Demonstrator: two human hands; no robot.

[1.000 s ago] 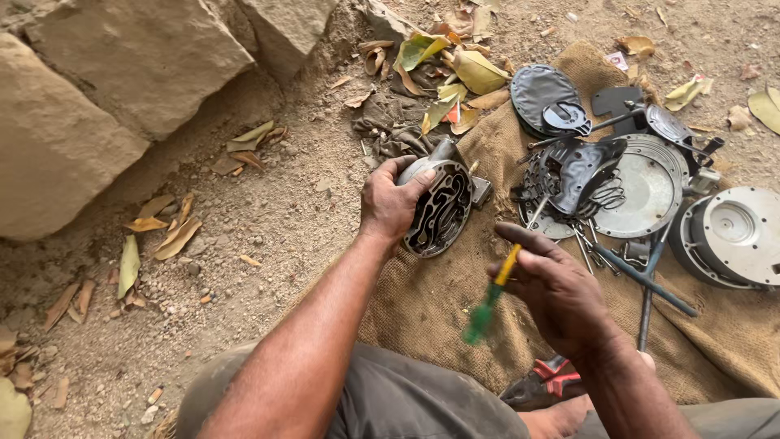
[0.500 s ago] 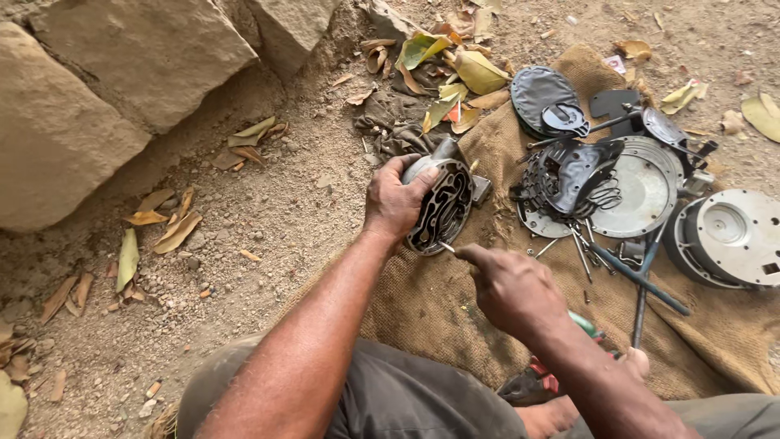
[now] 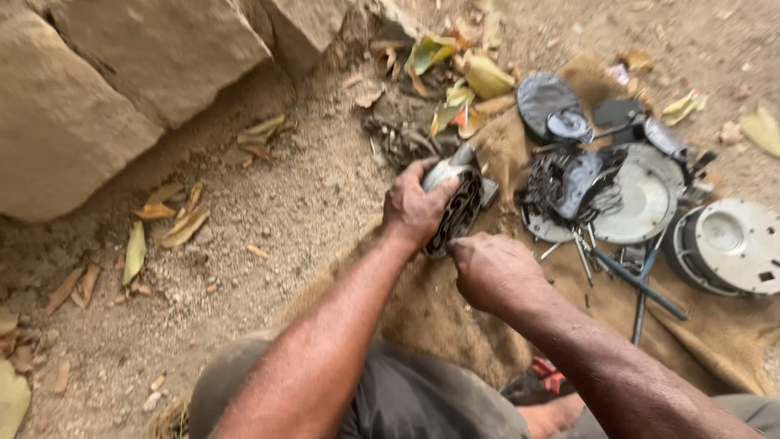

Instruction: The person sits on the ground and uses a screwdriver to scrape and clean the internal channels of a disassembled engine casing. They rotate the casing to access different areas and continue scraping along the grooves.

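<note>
Left hand [image 3: 416,207] clamped round a ribbed metal motor housing [image 3: 459,210], propping it on edge on the brown sackcloth [image 3: 422,313], open face toward the right hand [image 3: 491,272], whose fist sits just beside it, grip contents hidden; grey round covers [image 3: 727,244] lie well right of the housing.

Left hand [image 3: 416,205] sits ahead of the right, fingers curled down and closed in a firm grip, back of hand up, forearm bare and running straight back toward the body. Right hand [image 3: 490,268] just behind and to the right of it, balled into a loose fist, knuckles up, index side pointing at the left hand. Both wrists roughly straight, forearms converging.
</note>
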